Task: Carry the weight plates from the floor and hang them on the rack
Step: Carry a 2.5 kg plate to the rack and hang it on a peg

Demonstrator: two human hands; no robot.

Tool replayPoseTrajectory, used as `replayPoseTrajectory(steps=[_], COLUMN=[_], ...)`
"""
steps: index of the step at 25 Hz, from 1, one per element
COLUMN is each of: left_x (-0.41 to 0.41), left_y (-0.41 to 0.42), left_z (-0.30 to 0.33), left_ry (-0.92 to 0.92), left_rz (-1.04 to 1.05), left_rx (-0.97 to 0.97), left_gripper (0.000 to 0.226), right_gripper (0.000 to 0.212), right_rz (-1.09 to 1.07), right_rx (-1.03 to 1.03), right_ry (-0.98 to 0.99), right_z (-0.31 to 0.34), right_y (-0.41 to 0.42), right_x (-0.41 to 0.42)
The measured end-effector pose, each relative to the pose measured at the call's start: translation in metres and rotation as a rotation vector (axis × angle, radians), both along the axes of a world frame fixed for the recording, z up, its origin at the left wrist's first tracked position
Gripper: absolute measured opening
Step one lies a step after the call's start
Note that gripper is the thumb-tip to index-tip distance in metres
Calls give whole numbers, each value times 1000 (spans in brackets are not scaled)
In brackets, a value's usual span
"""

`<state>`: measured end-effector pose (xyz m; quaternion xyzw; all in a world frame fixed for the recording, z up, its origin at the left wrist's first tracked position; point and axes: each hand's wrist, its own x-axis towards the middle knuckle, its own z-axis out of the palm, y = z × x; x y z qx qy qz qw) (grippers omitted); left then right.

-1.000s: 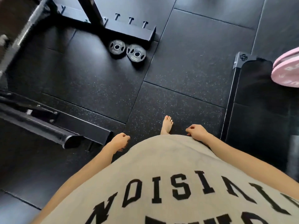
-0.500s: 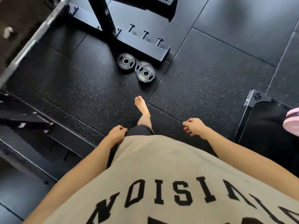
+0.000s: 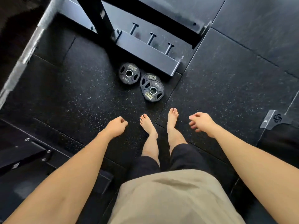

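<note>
Small black weight plates lie flat on the rubber floor just ahead of my bare feet. One plate lies alone. To its right a second plate rests on top of a third, of which only an edge shows. Right behind them stands the black rack base with three short pegs sticking out. My left hand hangs loosely curled and holds nothing. My right hand hangs with relaxed, slightly blurred fingers, also holding nothing. Both hands are nearer to me than the plates.
A steel barbell runs along the upper left. A black upright post rises from the rack. Black equipment frames sit at the lower left. A black platform with a metal corner plate lies at the right.
I have stepped closer to the plates and the rack, which now appear larger and lower in view. Both feet now stand together. My arms have swung forward, away from my shirt.
</note>
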<state>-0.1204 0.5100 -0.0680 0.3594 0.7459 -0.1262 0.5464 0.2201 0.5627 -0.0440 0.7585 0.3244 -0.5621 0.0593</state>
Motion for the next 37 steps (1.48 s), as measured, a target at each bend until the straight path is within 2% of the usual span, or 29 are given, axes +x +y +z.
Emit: replayPoseTrajectory(steps=[3,7,9,12,17,21,24,26,29,33,35,37], left_x=[-12,-16,-15,-11,4,40,50,55,61,45,33,21], left_y=[80,140,163,196,259,278,273,273,271,242,221,202], left_z=[-74,-186,-254,-352,-486,-543,-562,-568,-563,-534,-499,-453], left_ry=[11,51,66,97,93,48,215,328,317,203,87,10], left_rz=[-23,-16,5,-78,-191,-302,-530,-600,-599,-370,-136,194], left_rx=[-24,-4,17,59,269,292,342,427,479,346,261,233], left_gripper=[28,29,27,27,31,44,54,58,47,46,44,43], right_gripper=[15,20,23,26,25,56,68,72,57,52,38,31], right_rz=[-57,-98,-114,-124,-303,-321,-407,-460,-395,-247,-171,-85], right_rx=[-42,-97,-112,-138,-195,-226,-257,-250,-193,-145,-108,-55], right_ry=[-5,-48,-64,-81,-22,26,79,109,139,54,76,115], right_z=[-80,-203,-277,-382,-517,-588,-610,-617,-615,-580,-541,-493], right_y=[72,121,135,147,146,141,140,140,142,147,150,153], right_x=[-29,-54,-63,-75,-79,-84,-89,-93,-94,-92,-93,-95])
